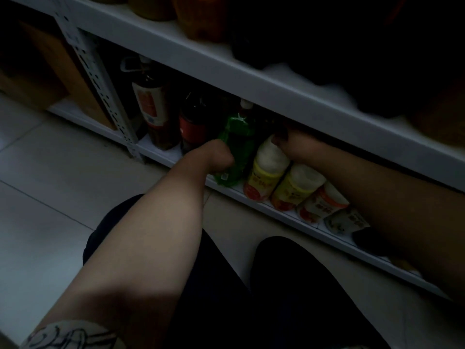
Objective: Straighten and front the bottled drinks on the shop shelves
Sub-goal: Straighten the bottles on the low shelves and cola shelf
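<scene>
The left hand reached into the bottom shelf and lay against the left side of the green bottle. Its fingers were curled round that bottle, grasping it. The green bottle stood at the front of the shelf, leaning slightly. It was between two dark bottles on its left and a row of yellow-labelled bottles on its right.

The right hand was pushed in under the upper shelf, just above and behind the nearest yellow-labelled bottle. Its fingers were lost in shadow, so I could not tell whether they were released or clenched. The yellow-labelled bottles ran along the shelf's front edge, partly hidden by the right forearm. Pale floor tiles lay below.
</scene>
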`<move>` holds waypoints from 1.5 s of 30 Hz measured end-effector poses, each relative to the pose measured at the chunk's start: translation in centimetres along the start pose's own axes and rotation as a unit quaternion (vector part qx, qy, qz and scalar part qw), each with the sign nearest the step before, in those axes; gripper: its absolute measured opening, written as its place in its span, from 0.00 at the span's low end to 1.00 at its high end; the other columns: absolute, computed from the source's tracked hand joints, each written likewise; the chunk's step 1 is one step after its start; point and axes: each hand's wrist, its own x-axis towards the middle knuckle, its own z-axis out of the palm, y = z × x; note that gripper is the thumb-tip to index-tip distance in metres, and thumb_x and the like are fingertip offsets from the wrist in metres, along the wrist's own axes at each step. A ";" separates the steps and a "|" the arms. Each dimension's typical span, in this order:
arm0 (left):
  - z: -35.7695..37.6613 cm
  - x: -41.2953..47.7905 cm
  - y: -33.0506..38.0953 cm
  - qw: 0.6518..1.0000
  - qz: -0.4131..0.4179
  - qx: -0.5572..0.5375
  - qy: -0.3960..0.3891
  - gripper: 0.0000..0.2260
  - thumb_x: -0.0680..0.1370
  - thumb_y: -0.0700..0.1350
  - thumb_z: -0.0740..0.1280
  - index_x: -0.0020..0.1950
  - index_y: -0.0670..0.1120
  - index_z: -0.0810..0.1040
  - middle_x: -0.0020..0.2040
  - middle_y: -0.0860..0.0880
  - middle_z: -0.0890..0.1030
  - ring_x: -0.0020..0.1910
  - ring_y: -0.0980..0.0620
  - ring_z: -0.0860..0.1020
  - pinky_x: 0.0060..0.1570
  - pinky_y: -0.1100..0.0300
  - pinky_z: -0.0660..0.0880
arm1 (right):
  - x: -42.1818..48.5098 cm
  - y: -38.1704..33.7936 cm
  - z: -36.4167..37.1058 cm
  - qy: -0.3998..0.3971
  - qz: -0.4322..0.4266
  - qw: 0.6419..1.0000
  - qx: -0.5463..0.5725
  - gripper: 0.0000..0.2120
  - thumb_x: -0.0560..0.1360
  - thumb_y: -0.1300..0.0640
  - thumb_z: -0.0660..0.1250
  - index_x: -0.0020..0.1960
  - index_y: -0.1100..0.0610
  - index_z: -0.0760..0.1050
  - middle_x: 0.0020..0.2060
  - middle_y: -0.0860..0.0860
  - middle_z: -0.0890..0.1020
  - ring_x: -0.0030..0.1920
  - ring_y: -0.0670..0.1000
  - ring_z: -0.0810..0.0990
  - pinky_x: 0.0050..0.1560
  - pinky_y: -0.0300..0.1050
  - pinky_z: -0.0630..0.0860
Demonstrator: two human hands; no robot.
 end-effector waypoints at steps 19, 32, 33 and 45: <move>1.9 0.2 -2.9 0.984 -0.027 -0.172 -0.025 0.27 0.77 0.37 0.60 0.76 0.42 0.57 0.70 0.38 0.68 0.66 0.40 0.69 0.67 0.47 0.68 | 4.2 -7.4 0.5 0.034 0.073 0.981 0.178 0.24 0.79 0.49 0.62 0.71 0.58 0.64 0.68 0.57 0.69 0.68 0.57 0.67 0.66 0.44 0.60; 2.5 1.8 -2.6 0.978 -0.027 -0.159 0.135 0.26 0.67 0.56 0.76 0.56 0.40 0.78 0.50 0.44 0.80 0.50 0.45 0.80 0.45 0.57 0.77 | 5.5 -8.8 2.9 0.114 0.133 0.968 0.177 0.18 0.77 0.42 0.62 0.53 0.57 0.74 0.52 0.57 0.80 0.56 0.57 0.76 0.49 0.40 0.66; 2.7 1.9 -2.6 0.975 -0.019 -0.174 0.135 0.29 0.66 0.58 0.76 0.59 0.40 0.78 0.52 0.44 0.81 0.51 0.45 0.80 0.47 0.56 0.78 | 5.6 -8.9 2.9 0.095 0.133 0.968 0.188 0.18 0.77 0.42 0.62 0.54 0.57 0.74 0.53 0.57 0.79 0.57 0.57 0.76 0.49 0.40 0.65; 1.6 3.6 -5.7 0.942 0.129 -0.309 -0.018 0.29 0.78 0.50 0.67 0.76 0.49 0.61 0.70 0.48 0.71 0.67 0.50 0.71 0.64 0.54 0.70 | 4.3 -7.6 2.8 0.030 0.165 0.938 0.304 0.26 0.73 0.44 0.68 0.66 0.55 0.69 0.62 0.54 0.76 0.60 0.55 0.75 0.56 0.45 0.73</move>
